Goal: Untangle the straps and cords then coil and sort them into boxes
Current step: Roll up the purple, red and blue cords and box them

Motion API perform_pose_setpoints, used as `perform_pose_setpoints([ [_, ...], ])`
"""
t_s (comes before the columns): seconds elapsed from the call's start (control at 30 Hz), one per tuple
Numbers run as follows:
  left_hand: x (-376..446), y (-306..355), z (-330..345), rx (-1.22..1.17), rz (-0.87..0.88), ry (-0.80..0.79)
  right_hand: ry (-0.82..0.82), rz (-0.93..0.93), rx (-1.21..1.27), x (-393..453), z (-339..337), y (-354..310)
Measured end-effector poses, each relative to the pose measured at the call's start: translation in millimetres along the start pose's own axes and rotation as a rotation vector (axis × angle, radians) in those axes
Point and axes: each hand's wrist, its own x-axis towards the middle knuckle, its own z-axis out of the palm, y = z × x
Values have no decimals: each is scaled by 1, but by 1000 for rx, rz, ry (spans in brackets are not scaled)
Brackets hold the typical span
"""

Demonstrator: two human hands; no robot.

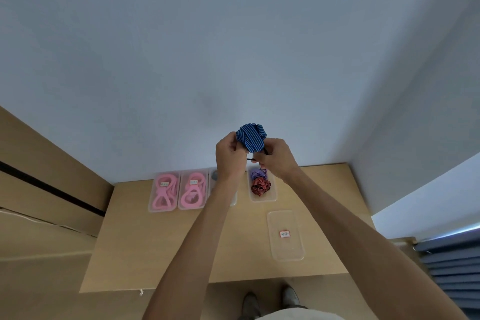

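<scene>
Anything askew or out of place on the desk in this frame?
One clear plastic box with a red-edged label sits apart, nearer the person, out of the back row beside the clear box holding purple and red coils. Nothing spilled.

Wooden table [145, 241], grey shoes [270, 301].

Light even and soft, cool in tone; we see no hard shadows. The wall [233, 47] reads blue-grey with a faint darker smudge near its lower middle. Brightest patch is a pale streak at the right edge, above the blue slats [452, 267]. Wide-angle bending is strong: the table [161, 241] edges splay outward and the forearms stretch long. Overall slightly soft; box labels unreadable to us.
</scene>
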Motion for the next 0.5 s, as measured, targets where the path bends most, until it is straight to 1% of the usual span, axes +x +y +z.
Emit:
perform_pose_setpoints([
  [0.1, 4, -8, 0, 41, -14, 54, 3, -5, -128, -4, 5, 4],
  [0.23, 9, -16, -9, 209, 16, 171, 54, -145, -192, -9, 11, 4],
  [0.33, 13, -12, -11, 291, 26, 189, 162, -211, -227, -7, 19, -2],
  [0.5, 17, -7, -11, 297, 78, 232, 278, -391, -247, -8, 20, -5],
])
